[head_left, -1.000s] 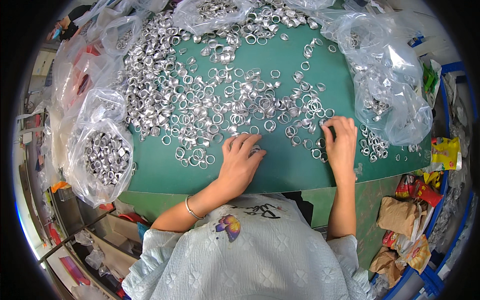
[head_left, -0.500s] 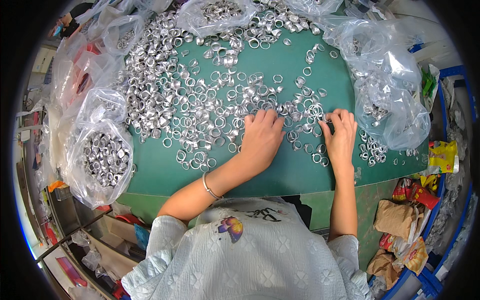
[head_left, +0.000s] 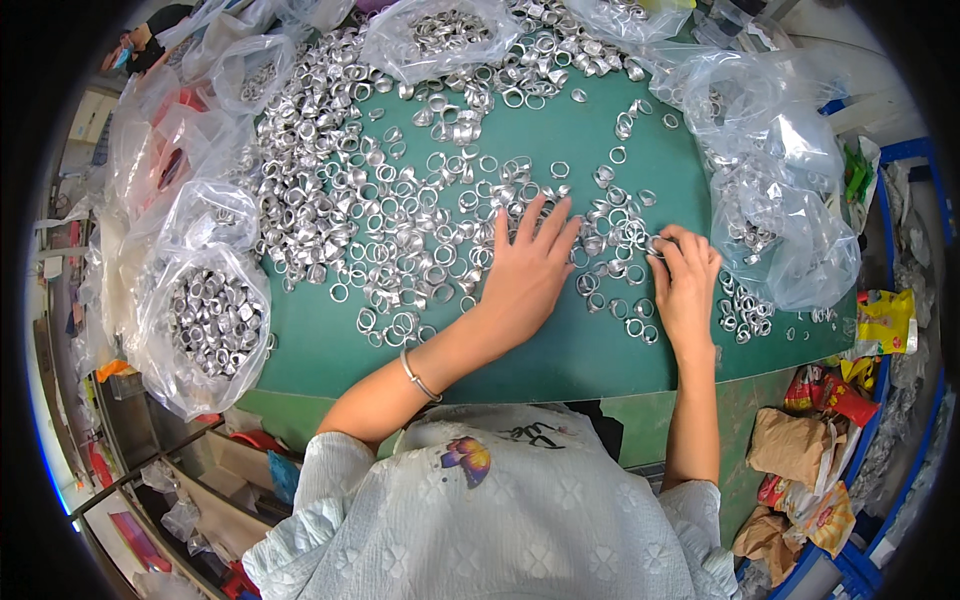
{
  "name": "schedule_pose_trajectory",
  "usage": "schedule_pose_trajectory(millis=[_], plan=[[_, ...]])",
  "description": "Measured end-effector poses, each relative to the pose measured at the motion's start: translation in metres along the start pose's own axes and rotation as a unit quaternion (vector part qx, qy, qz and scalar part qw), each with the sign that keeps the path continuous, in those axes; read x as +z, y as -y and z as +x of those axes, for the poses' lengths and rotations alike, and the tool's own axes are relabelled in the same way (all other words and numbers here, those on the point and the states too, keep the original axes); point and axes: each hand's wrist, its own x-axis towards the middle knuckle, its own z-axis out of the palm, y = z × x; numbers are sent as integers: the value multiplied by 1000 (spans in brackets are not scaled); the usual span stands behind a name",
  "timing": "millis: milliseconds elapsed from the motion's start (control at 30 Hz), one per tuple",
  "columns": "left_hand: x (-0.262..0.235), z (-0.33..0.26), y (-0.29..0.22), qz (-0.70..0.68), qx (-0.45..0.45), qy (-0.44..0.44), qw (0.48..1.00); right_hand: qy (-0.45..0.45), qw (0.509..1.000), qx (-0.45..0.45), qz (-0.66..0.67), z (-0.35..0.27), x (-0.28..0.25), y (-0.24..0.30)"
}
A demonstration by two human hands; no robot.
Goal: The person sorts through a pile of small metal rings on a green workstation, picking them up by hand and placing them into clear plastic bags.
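Many silver metal rings [head_left: 395, 235] lie loose across the green tabletop, heaped thickest in a pile [head_left: 305, 150] toward the far left. My left hand [head_left: 525, 275] rests palm down with fingers spread, its fingertips over rings near the middle. To its right, my right hand [head_left: 686, 285] is closed, thumb and fingertips pinched at a silver ring [head_left: 654, 246] that they partly cover. A looser cluster of rings [head_left: 615, 225] sits between the two hands. Just right of my right wrist is a small separate group of rings [head_left: 745, 312].
Clear plastic bags of rings line the table: one at the left [head_left: 215, 320], one at the back [head_left: 445, 35] and one at the right [head_left: 770, 210]. Blue-edged shelving [head_left: 905, 145] and brown paper packaging [head_left: 795, 442] stand beyond the right edge.
My left hand's fingers have spread out from a curled position and reach slightly farther forward. My right hand stays at nearly the same spot, its fingers a little more bent.
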Motion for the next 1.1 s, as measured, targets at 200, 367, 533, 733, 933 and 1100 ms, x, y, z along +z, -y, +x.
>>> schedule_pose_trajectory(millis=[200,367,533,733,933,1100], plan=[[0,-17,1,23,-1,34,999,-18,1000,-11,-21,4,9,-5],[0,-23,-8,-80,23,-11,996,-17,1000,-14,3,10,8,-1],[14,-19,-23,-85,33,29,995,7,999,-36,9,19,8,-4],[5,-30,-9,-150,20,21,988,-30,973,81,213,5,-14,-8],[-12,-29,-8,-149,-26,-24,988,11,748,277,603,-15,-25,-2],[-20,-37,-6,-288,-106,12,952,43,536,264,801,-24,-31,1]])
